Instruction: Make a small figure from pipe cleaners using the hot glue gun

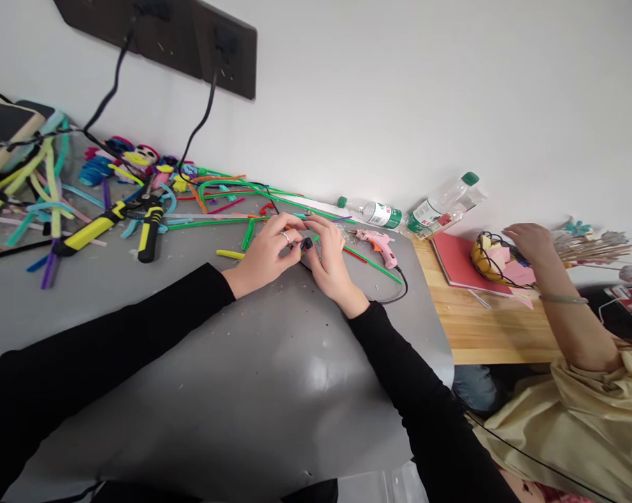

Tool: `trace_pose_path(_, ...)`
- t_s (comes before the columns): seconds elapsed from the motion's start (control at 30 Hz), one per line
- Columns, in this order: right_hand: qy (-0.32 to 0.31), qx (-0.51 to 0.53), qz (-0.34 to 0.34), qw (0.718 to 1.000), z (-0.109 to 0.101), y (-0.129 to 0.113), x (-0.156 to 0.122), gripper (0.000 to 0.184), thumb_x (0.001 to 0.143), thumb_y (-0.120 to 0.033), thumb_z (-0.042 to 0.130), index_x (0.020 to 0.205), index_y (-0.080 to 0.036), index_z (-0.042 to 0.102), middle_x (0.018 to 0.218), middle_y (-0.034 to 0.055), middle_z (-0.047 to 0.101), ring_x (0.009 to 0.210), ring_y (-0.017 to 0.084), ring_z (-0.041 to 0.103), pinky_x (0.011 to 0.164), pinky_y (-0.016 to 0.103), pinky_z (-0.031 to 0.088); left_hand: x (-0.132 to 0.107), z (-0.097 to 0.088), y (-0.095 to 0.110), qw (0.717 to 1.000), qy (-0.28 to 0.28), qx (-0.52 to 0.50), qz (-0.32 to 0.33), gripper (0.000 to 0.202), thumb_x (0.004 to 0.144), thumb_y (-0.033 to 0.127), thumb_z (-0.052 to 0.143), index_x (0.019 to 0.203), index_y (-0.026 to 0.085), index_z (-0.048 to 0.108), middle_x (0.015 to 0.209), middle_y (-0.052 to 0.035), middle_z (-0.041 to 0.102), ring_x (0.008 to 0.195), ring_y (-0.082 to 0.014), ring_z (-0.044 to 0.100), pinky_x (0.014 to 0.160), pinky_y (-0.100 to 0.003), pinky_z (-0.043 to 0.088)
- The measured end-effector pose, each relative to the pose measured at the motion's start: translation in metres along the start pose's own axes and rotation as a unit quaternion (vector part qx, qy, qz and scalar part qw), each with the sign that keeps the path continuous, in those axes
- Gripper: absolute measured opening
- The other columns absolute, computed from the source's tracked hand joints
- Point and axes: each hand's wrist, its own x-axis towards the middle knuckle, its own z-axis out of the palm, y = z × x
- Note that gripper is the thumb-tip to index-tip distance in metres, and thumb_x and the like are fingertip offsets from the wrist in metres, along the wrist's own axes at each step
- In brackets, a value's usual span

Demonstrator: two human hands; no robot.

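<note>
My left hand [266, 253] and my right hand [331, 264] meet over the grey table [253, 356], fingertips pinched together. What lies between the fingers is too small and covered to make out. Close behind them run long green pipe cleaners [211, 223], and a short folded green piece [247, 235] lies beside the left hand. A yellow pipe cleaner [230, 254] rests just left of that hand. To the right of my right hand, a pink glue gun [377, 246] lies on its side with its cord curling forward.
Yellow-and-black pliers [93, 229] lie at left among heaped coloured pipe cleaners [51, 185] and fuzzy figures [119, 155]. Plastic bottles [382, 214] line the wall. Black cords hang from a socket panel [190, 38]. At right, another person's arm [568, 300] reaches over a wooden table [470, 325].
</note>
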Motion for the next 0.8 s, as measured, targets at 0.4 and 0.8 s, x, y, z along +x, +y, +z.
trace_pose_path(0.4,0.018,-0.034,0.024,0.999,0.0047,-0.0015,-0.0002,0.045,0.102,-0.023,0.037,0.145,-0.029,0.049,0.153,0.0135,0.051,0.143,0.031,0.045,0.118,0.057,0.032,0.0009,0.0002,-0.0005,1.0,0.01,0.004,-0.008,0.01,0.089,0.016,0.057,0.081,0.021,0.059,0.118,-0.0107,0.061,0.113,-0.0254,0.062,0.094,-0.044,0.059)
trace_pose_path(0.8,0.023,0.028,0.03,0.999,-0.0004,0.0022,0.0001,0.037,0.107,-0.035,0.037,0.142,-0.027,0.05,0.15,0.0137,0.052,0.144,0.029,0.047,0.121,0.054,0.035,-0.0001,-0.0014,-0.0027,1.0,0.012,-0.026,-0.007,0.015,0.1,0.024,0.049,0.099,0.021,0.064,0.12,-0.0115,0.06,0.114,-0.0259,0.061,0.091,-0.043,0.059)
